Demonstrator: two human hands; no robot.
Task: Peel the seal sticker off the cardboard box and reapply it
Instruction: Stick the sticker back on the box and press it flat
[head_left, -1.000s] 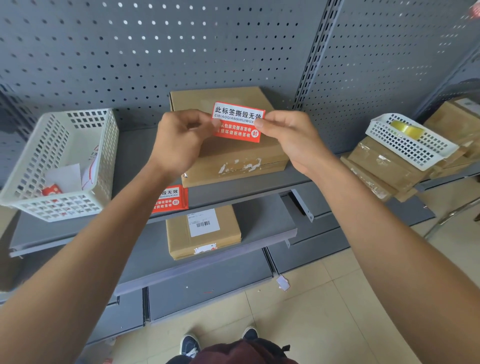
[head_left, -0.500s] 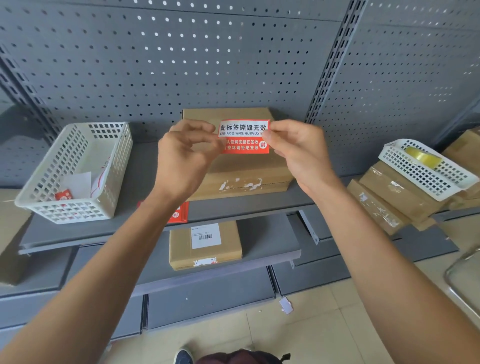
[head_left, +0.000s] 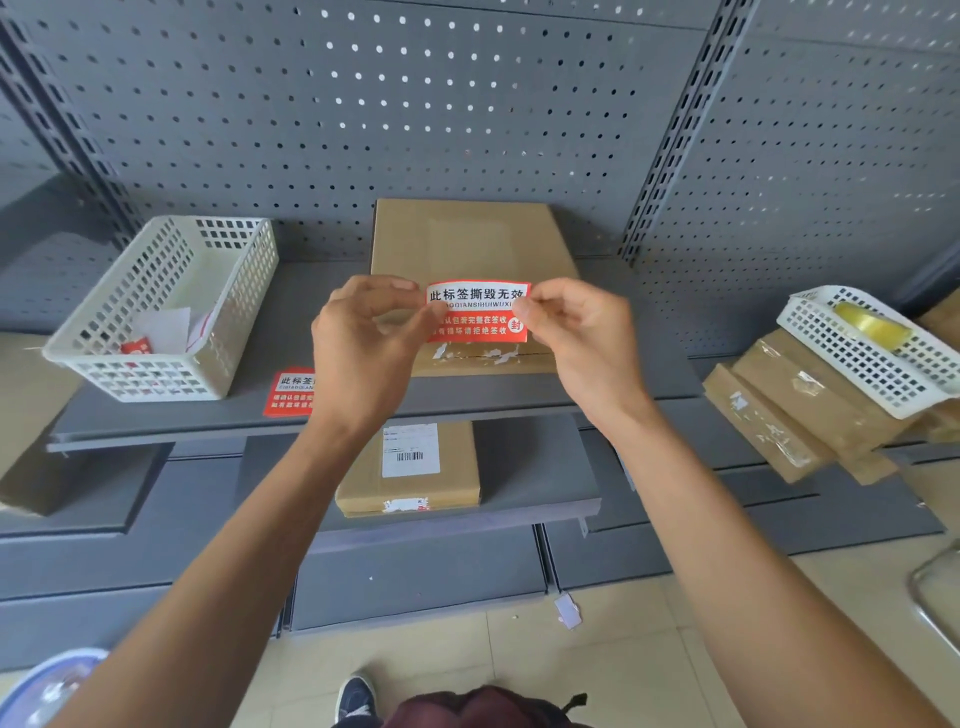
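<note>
A flat cardboard box (head_left: 467, 244) lies on the grey shelf (head_left: 597, 384), against the pegboard. White scraps of torn sticker mark its front edge. I hold a red and white seal sticker (head_left: 475, 312) stretched level just above the box's near edge. My left hand (head_left: 363, 338) pinches the sticker's left end and my right hand (head_left: 571, 332) pinches its right end. Whether the sticker touches the box I cannot tell.
A white mesh basket (head_left: 171, 312) with paper scraps stands at the left. Another red sticker (head_left: 291, 392) lies on the shelf beside my left wrist. A second box (head_left: 410, 467) sits on the lower shelf. Stacked boxes (head_left: 779, 410) and a basket (head_left: 872, 348) with tape are at right.
Both hands have carried the sticker down from above the box's top towards its near front edge. The view has tilted so more of the box top shows.
</note>
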